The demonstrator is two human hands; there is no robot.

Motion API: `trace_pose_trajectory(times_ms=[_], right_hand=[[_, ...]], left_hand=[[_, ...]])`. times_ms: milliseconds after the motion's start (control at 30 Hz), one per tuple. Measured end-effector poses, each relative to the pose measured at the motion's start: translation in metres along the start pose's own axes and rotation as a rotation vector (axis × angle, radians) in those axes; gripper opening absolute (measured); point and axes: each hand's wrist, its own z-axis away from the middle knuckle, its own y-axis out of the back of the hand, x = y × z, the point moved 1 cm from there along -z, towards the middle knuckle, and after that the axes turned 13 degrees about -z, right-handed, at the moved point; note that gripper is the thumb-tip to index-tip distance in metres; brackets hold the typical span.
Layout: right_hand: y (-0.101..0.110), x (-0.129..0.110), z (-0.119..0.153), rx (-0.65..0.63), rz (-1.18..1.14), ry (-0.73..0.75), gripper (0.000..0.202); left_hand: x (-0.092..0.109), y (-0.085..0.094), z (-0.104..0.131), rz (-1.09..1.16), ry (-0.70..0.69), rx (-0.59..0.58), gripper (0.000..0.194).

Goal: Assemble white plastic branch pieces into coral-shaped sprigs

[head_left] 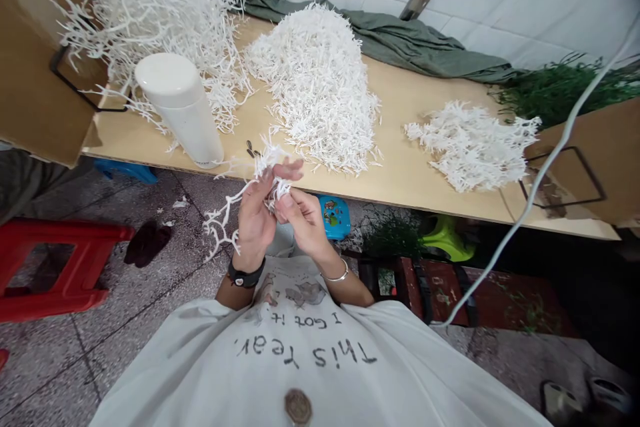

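My left hand (256, 220), with a black band at the wrist, is closed around a white branched plastic strand (227, 210), which dangles to the left. More white tips stick out above its fingers. Right beside it, my right hand (306, 221), wearing a bangle, pinches a small bunch of white plastic pieces (280, 192) between thumb and fingers. Both hands are close together in front of the table's near edge. Beyond them lies a heap of short white plastic bits (320, 87). At the back left rises a tangled pile of long white branched strands (165, 7).
A white bottle (183, 110) stands left on the cardboard-covered table (395, 180). A smaller white clump (475, 147) lies right, near green plastic foliage (575, 90). A pale cable (540, 180) crosses the right side. Below are a red stool (60, 267) and a blue stool (335, 217).
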Motion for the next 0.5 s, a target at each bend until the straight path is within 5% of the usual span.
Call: trace_pose_trajectory(times_ms=[133,367,500], right_hand=[[0.005,0.001,0.001,-0.038,-0.271,-0.097,0.051],[0.009,-0.010,-0.001,-0.272,-0.579,-0.020,0.059],[0.011,-0.017,0.002,-0.362,-0.818,0.183,0.053]], left_hand=[[0.001,0.000,0.004,0.210,0.182,0.034,0.023],[0.014,-0.011,0.018,0.359,0.194,-0.009,0.030],[0.021,-0.006,0.015,0.278,0.189,0.085,0.030]])
